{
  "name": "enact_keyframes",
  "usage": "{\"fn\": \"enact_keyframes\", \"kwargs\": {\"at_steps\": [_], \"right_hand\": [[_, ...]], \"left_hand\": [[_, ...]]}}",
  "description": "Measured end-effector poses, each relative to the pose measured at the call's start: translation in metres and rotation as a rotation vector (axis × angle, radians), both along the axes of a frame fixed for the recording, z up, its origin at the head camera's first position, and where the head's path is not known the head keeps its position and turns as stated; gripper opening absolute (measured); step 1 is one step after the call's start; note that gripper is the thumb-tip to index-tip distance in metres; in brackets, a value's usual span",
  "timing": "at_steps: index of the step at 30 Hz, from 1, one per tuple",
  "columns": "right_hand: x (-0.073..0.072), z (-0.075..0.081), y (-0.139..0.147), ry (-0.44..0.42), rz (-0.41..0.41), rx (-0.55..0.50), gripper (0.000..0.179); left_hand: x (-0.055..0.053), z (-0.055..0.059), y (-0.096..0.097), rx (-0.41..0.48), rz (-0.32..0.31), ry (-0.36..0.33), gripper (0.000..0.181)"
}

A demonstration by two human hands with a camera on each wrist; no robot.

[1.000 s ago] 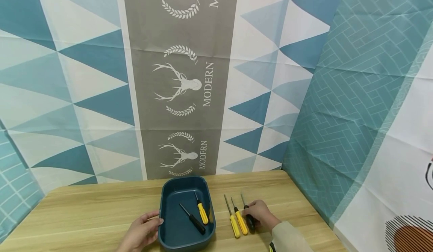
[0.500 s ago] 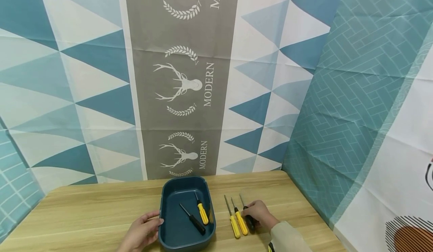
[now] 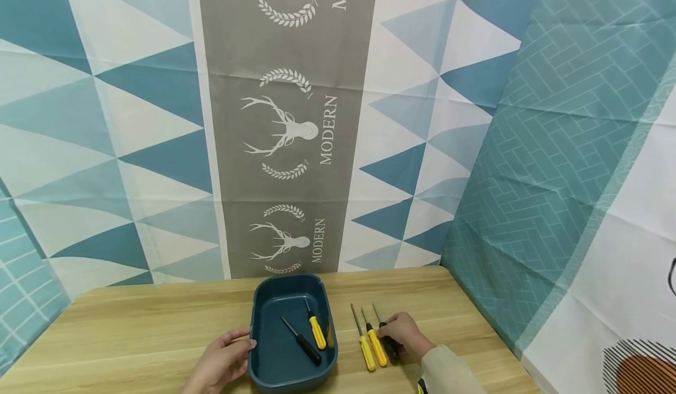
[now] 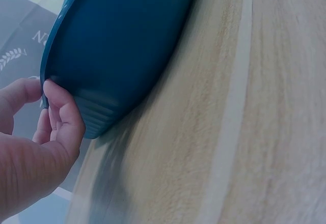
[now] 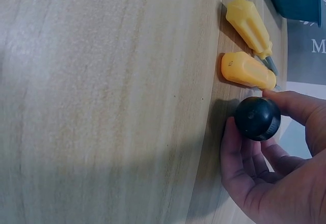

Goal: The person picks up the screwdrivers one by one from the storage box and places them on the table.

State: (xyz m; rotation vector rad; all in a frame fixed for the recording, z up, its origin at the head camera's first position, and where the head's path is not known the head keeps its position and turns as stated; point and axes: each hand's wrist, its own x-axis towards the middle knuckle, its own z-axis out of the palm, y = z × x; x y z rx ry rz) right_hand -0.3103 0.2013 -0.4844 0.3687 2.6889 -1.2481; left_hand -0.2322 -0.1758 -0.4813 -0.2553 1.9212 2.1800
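A dark blue rectangular tray (image 3: 280,375) stands on the table with a black-handled screwdriver (image 3: 308,348) and a yellow-handled screwdriver (image 3: 317,333) lying in it. My left hand (image 3: 224,360) pinches the tray's left rim between thumb and fingers, as the left wrist view also shows. To the right of the tray, my right hand (image 3: 404,333) grips the black handle of another screwdriver (image 5: 257,118), its shaft pointing away from me. Two yellow-handled screwdrivers, one (image 3: 367,353) nearer the tray and one (image 3: 377,347) beside my right fingers, lie side by side on the table.
The wooden table (image 3: 148,323) reaches back to a patterned cloth wall (image 3: 285,177) with deer heads and triangles. A teal cloth (image 3: 528,177) hangs along the table's right edge.
The head view has shifted slightly. The tip of the black screwdriver in my right hand has swung a little to the left. My left hand keeps its hold on the tray.
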Motion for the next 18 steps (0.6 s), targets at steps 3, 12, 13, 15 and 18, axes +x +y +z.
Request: {"fn": "enact_keyframes", "kwargs": {"at_steps": [3,12,13,15,18], "right_hand": [[0.0,-0.0001,0.0,-0.007,0.0,-0.004,0.031],[0.0007,0.0005,0.0004,-0.009,0.004,-0.014,0.03],[0.001,0.0008,0.0004,-0.009,0.007,-0.015,0.03],[0.0014,0.0009,0.0,-0.002,0.011,-0.014,0.03],[0.0025,0.0023,-0.0009,0.0,0.015,-0.013,0.029]], "left_hand": [[0.0002,-0.0001,0.0006,-0.002,0.008,0.0,0.059],[-0.0008,-0.0019,-0.0004,0.007,-0.009,0.002,0.057],[-0.0007,-0.0019,-0.0006,0.007,-0.011,0.002,0.057],[-0.0004,-0.0016,-0.0007,0.008,-0.015,0.006,0.057],[-0.0004,-0.0016,-0.0009,0.011,-0.018,0.011,0.057]]}}
